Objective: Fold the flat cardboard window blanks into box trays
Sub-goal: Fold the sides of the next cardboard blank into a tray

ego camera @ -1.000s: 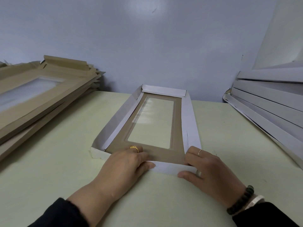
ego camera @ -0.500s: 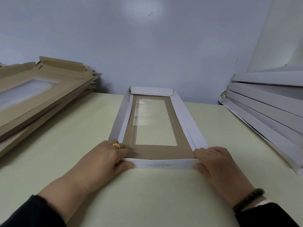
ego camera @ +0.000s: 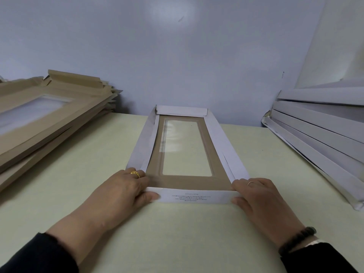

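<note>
Both hands are pinching the near flap of the window blank (ego camera: pixel 187 148) lying on the desk (ego camera: pixel 187 233): left hand (ego camera: pixel 126 191) at its left corner, right hand (ego camera: pixel 260 196) at its right.

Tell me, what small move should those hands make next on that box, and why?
Probably press the near flap fully upright and lock its corners: the left hand and right hand pinch its ends, while the far flap already stands.

My left hand (ego camera: pixel 126 191) and right hand (ego camera: pixel 256 196) pinch the tray's (ego camera: pixel 216 138) near flap (ego camera: pixel 194 197). Brown blanks (ego camera: pixel 49 119) stacked left; white trays (ego camera: pixel 319 138) right.
</note>
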A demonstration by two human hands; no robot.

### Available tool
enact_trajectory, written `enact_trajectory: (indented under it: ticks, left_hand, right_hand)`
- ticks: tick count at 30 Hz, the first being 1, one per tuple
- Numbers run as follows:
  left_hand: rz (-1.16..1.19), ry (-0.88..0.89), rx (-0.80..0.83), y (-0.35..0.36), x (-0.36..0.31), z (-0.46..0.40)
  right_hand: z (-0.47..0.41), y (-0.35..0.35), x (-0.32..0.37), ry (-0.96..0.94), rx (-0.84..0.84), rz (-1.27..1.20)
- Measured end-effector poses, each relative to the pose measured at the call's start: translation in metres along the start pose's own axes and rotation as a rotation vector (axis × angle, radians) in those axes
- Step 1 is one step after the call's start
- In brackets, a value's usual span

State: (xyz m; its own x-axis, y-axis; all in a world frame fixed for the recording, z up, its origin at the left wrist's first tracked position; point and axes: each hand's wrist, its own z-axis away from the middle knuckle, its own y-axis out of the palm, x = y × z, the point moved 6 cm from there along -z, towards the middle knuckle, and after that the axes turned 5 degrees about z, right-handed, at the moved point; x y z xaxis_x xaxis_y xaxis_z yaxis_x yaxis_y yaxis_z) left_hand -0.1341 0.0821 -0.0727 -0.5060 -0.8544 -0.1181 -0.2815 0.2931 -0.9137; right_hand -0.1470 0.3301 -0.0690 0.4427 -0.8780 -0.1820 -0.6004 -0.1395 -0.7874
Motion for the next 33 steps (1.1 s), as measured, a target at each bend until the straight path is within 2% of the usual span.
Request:
enact_trajectory:
  ticks: [3, 6, 14, 16, 20, 24, 28, 33]
  left_hand:
    - [-0.012, -0.05, 0.026, 0.003, 0.003, 0.001]
    - [0.083, -0.082, 0.029, 0.003, 0.008, 0.002]
    - [0.155, -0.044, 0.049, 0.003, 0.005, 0.002]
    - [0.087, -0.056, 0.067, 0.004, 0.007, 0.002]
    - [-0.042, 0.031, -0.085, -0.007, -0.003, 0.001]
    - [-0.155, -0.008, -0.104, -0.008, -0.001, 0.003]
    - [0.008, -0.151, -0.006, 0.0, 0.015, 0.004]
    - [0.096, -0.136, 0.051, 0.001, 0.021, 0.007]
  right_hand:
    - [0.001, 0.001, 0.0, 0.003, 0.022, -0.001]
    - [0.002, 0.0, 0.0, 0.005, 0.049, -0.003]
    - [0.002, 0.003, -0.002, 0.002, 0.018, 0.012]
    - [0.001, 0.0, 0.0, -0.002, -0.007, 0.019]
    - [0.002, 0.003, -0.003, 0.014, 0.013, -0.009]
    - [0.001, 0.004, -0.004, 0.015, 0.022, 0.002]
    - [0.002, 0.004, -0.004, 0.023, 0.028, 0.01]
    - [0.003, 0.005, -0.006, 0.02, 0.028, 0.011]
